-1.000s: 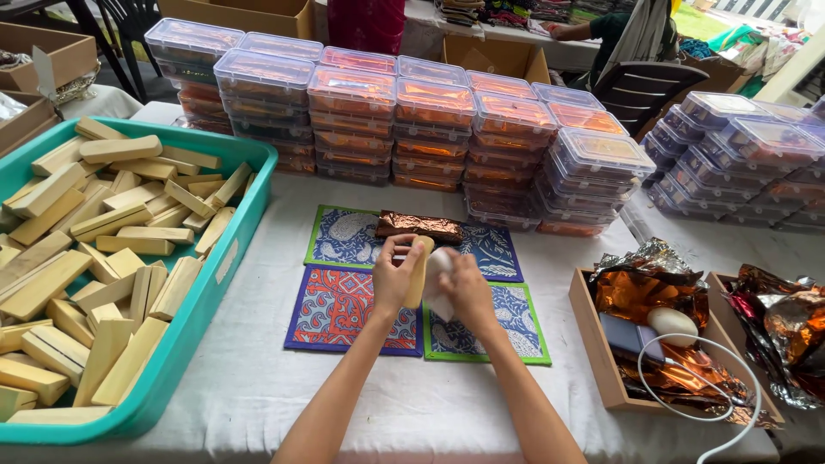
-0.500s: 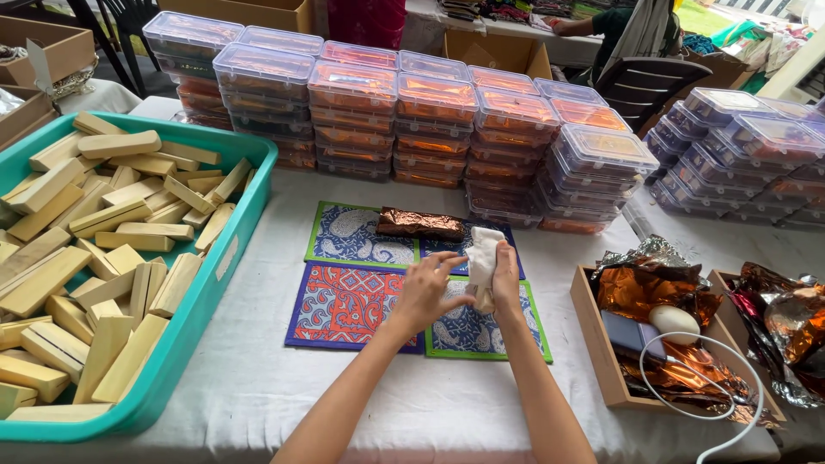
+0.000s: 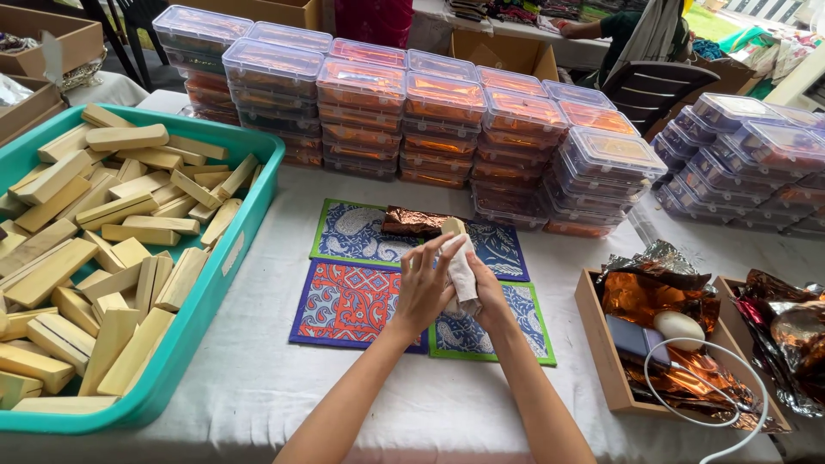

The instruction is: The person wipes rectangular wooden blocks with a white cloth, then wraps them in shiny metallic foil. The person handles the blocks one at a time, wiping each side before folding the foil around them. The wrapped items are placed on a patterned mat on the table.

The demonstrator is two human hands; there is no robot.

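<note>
White-clothed table carries teal tray of pale wooden blocks at left, stacked clear lidded containers behind, wooden box of copper foil at right. Four patterned mats at centre; foil-wrapped bar lies on far mats. Above near mats, right hand grips pale block upright in white cloth; left hand open, fingers pressed on cloth. Good wiping likely needs firm right grip and full-length strokes.

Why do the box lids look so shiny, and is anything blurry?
In the head view, daylight glares off the clear lidded boxes and the copper foil; both hands, left hand and right hand, look sharp; edges bend slightly from the wide lens.
</note>
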